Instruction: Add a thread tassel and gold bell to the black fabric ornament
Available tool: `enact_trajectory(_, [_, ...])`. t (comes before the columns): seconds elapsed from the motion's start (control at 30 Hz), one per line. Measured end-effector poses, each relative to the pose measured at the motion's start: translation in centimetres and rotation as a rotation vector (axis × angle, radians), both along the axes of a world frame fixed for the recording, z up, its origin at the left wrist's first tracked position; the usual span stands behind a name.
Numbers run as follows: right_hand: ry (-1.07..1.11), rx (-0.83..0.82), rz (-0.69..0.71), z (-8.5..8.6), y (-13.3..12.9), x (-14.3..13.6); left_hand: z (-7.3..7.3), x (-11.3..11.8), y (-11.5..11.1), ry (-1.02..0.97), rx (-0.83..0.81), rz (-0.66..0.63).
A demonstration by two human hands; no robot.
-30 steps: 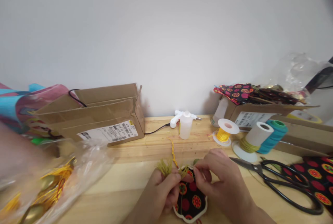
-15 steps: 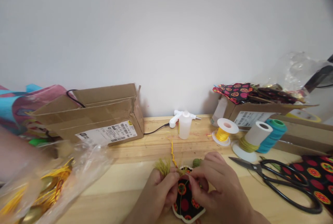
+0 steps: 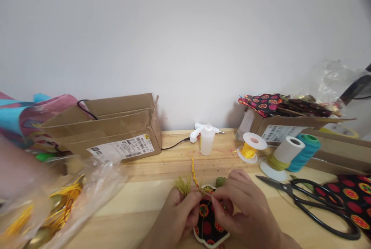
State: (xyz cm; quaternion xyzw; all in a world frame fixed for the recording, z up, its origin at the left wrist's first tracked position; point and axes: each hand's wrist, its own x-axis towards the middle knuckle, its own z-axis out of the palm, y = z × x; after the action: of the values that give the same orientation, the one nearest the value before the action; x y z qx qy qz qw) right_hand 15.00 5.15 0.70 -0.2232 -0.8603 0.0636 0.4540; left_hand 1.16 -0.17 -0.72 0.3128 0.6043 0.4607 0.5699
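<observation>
Between my hands lies a black patterned fabric piece point(image 3: 207, 226) with a white border and red and orange round motifs. My left hand point(image 3: 181, 212) is closed on an olive-green tassel point(image 3: 182, 185), whose loose strands fan out above the fingers. With thumb and forefinger pinched, my right hand point(image 3: 243, 206) holds a thin green thread just right of the tassel. A yellow cord point(image 3: 193, 170) runs up from the top of the fabric piece. Beside my right fingers sits a green ball point(image 3: 220, 181).
Black scissors point(image 3: 307, 199) lie right of my hands, below yellow point(image 3: 248, 151), olive point(image 3: 276, 162) and teal point(image 3: 305, 152) spools. A white bottle point(image 3: 206, 141) stands behind. Cardboard boxes flank both sides point(image 3: 116, 125) point(image 3: 261, 125). Another person's blurred arm point(image 3: 20, 168) is over plastic-bagged yellow tassels point(image 3: 65, 206) at left.
The whole view has shifted slightly. Both hands keep nearly the same pose and grip. The other person's arm at the left has moved a little.
</observation>
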Motion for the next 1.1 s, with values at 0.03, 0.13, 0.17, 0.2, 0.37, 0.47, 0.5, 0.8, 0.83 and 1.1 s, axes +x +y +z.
enact_trajectory(0.03, [-0.007,0.011,0.023,-0.1,-0.1,-0.2,0.0,0.0,0.0,0.001,0.008,0.002])
enact_trajectory(0.13, [-0.037,-0.019,-0.002,-0.4,0.2,-0.3,-0.2,0.0,0.1,0.0,0.037,-0.032])
enact_trajectory(0.17, [-0.048,-0.042,-0.03,-0.4,0.5,-0.1,-0.2,-0.1,0.1,-0.01,0.04,-0.039])
enact_trajectory(0.2, [-0.052,-0.064,-0.061,-0.4,0.7,0.0,-0.2,-0.1,0.2,-0.025,0.037,-0.044])
enact_trajectory(0.37, [-0.007,-0.042,-0.076,-0.1,0.8,0.3,0.0,-0.1,0.0,-0.037,0.021,-0.044])
enact_trajectory(0.47, [-0.027,0.01,-0.003,-0.1,0.4,0.0,0.2,0.0,-0.1,0.02,0.033,0.019])
enact_trajectory(0.5, [-0.04,0.003,-0.008,-0.2,0.4,-0.1,0.3,0.0,-0.1,0.02,0.032,0.018])
enact_trajectory(0.8, [-0.056,0.003,-0.004,-0.1,0.6,0.1,0.1,0.0,0.3,0.0,0.005,-0.002])
enact_trajectory(0.83, [-0.062,-0.004,-0.011,-0.1,0.6,0.1,0.1,0.0,0.3,0.002,0.007,-0.004])
enact_trajectory(1.1, [-0.048,-0.002,0.008,-0.2,0.5,0.1,0.4,0.0,0.1,-0.013,-0.007,0.018])
